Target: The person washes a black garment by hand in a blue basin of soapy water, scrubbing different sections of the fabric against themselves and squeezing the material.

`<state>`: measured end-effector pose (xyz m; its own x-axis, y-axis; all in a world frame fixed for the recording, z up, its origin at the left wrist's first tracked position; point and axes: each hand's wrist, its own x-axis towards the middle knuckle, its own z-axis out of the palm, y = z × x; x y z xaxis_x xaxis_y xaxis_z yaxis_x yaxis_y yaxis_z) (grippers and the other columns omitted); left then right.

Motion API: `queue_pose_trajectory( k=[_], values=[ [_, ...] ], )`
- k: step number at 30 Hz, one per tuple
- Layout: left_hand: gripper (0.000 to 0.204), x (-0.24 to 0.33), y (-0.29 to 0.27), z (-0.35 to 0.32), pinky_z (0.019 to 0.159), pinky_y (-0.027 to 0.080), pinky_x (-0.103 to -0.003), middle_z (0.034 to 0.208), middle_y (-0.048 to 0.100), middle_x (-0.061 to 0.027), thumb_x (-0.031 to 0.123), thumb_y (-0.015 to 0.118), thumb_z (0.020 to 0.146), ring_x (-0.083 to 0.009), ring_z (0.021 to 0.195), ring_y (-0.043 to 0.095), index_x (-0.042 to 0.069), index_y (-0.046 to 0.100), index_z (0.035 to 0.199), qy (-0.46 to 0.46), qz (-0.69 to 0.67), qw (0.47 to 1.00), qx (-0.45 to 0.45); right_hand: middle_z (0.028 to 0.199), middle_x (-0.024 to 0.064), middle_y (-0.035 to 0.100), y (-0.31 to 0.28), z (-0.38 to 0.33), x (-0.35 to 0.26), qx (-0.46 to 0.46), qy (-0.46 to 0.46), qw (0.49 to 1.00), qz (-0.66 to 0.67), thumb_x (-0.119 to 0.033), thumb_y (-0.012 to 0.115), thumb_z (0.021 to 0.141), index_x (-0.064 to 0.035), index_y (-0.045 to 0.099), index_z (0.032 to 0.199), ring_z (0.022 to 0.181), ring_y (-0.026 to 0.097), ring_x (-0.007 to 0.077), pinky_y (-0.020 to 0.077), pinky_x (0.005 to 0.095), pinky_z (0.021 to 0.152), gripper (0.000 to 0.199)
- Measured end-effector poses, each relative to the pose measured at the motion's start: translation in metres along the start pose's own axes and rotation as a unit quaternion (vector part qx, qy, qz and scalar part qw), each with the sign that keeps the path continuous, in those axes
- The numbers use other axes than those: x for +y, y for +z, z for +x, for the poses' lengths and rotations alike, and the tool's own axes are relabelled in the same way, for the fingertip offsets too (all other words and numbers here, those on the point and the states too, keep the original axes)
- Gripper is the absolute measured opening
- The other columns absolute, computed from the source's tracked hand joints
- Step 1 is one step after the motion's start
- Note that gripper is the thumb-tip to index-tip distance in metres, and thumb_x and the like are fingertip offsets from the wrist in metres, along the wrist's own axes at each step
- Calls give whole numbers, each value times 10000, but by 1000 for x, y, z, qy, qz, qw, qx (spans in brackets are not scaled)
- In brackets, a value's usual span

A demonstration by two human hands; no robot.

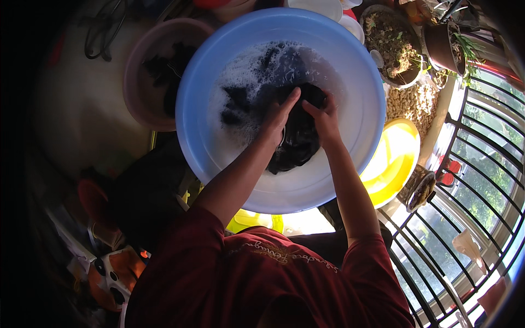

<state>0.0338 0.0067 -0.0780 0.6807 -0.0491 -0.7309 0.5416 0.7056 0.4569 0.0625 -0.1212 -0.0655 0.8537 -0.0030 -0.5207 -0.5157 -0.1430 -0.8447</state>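
Observation:
A large blue basin [192, 82] holds soapy water with white suds [240, 72]. A wet black garment [299, 134] is bunched up in it; its exact kind cannot be made out. My left hand [280, 115] grips the garment from the left, thumb up along its top. On the opposite side my right hand [325, 116] grips it too, with the thumb pressed on the cloth. Most of the fingertips are hidden behind the cloth. More dark cloth [236, 101] floats in the suds left of my hands.
A pinkish basin [134, 82] with dark cloth stands at the left. To the right are a yellow basin [402, 158], a round planter [389, 46] and another flowerpot [442, 50]. Black railing bars [465, 147] run along the window. A dark seat-like shape lies at lower left.

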Motion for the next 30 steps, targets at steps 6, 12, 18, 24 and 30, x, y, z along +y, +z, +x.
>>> queue_pose_trajectory(
  k=[6,12,18,24,30],
  values=[
    [385,-24,-45,63,861,463,-374,1130,617,-43,329,605,868,-216,1007,580,70,591,1153,-89,-24,987,129,1057,116,602,-19,35,37,103,-82,969,-210,-141,713,730,-9,516,1185,974,575,242,448,343,871,513],
    [492,24,2,-5,873,467,-365,1079,637,-72,474,516,898,-227,964,606,73,576,1177,-87,-211,973,-40,1011,88,609,9,-38,-51,-15,-61,998,-8,-157,714,728,-36,560,1073,946,569,229,434,355,852,397],
    [572,9,29,-32,962,402,-332,1203,542,-65,536,452,915,-194,1145,502,88,485,1269,-12,-187,971,-150,938,96,528,26,-63,-39,144,-318,903,-251,-238,772,692,-81,576,923,925,491,319,390,395,827,342],
    [537,9,47,-52,946,419,-350,1188,566,-50,510,494,904,-195,1100,534,85,532,1231,-15,-78,994,-69,1186,147,574,10,-47,-37,80,-115,987,78,-111,572,809,-22,560,1177,1078,540,213,396,298,942,378],
    [423,14,14,-31,928,416,-343,1108,573,-49,443,452,932,-185,1051,542,82,570,1118,8,-109,987,-118,1282,140,459,47,-94,-27,92,-258,953,-128,-265,640,820,-101,543,1179,1254,373,300,259,402,1059,407]
  ],
)
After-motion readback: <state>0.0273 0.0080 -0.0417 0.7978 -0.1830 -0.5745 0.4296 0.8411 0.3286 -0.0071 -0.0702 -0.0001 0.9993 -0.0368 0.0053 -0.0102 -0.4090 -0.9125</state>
